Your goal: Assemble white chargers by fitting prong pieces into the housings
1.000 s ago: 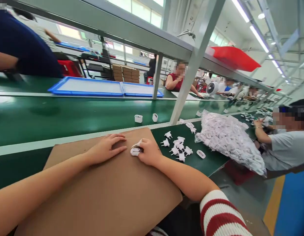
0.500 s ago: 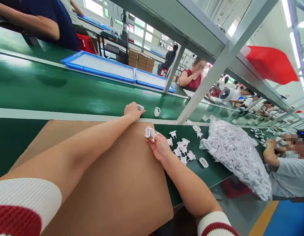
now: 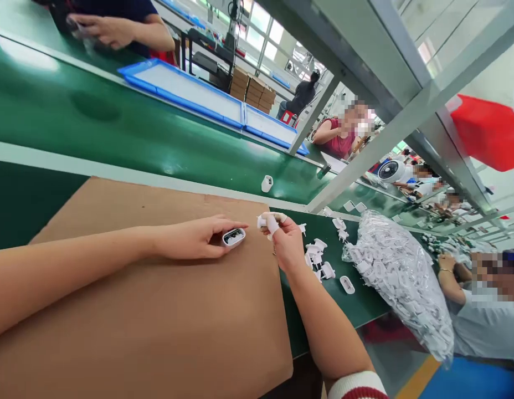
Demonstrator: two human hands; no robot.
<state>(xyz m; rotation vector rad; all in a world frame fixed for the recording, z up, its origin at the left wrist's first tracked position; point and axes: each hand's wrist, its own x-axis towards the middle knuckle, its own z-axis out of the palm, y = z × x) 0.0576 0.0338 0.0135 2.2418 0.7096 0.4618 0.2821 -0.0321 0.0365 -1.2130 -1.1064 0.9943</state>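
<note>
My left hand grips a white oval charger housing over the brown cardboard sheet. The housing's open end faces me, with dark and pale parts visible inside. Close by on the right, my right hand is closed on a small white plug piece between thumb and fingers; the fingertips have pale coverings. Past the cardboard's right edge lie several loose white plug pieces with pins. Another white charger housing stands upright on the green conveyor belt.
A large clear bag of white plug parts rests at the right edge. Blue-rimmed trays lie beyond the belt. A slanted metal post rises from the bench. One co-worker sits across the belt, another at right.
My left hand has drawn the charger housing from the belt back over the cardboard. My right hand has shifted slightly right, still holding the plug piece. The view has tilted.
</note>
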